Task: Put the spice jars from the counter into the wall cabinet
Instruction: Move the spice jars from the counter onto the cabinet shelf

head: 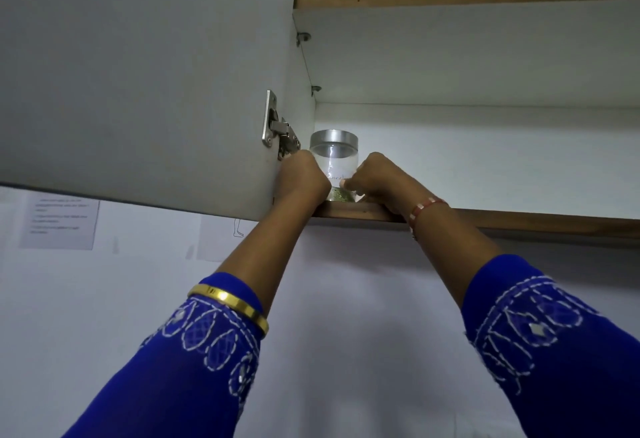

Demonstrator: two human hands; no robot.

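One glass spice jar (pixel 334 164) is set on the wall cabinet's lower shelf (pixel 349 211), gripped by both the left hand (pixel 304 174) and the right hand (pixel 375 178); release remains, and other jars are unseen.

The spice jar (pixel 334 169) between my hands is clear glass or plastic, glossy, with a brushed silver metal lid (pixel 334 136). The cabinet shelf (pixel 519 221) under it shows a brown wood edge, while the door (pixel 138 74) at upper left is smooth and matt white. Its hinge (pixel 278 128) is shiny steel. My sleeves (pixel 554 351) are blue cloth with white stitching; the bangle (pixel 230 302) gleams gold.
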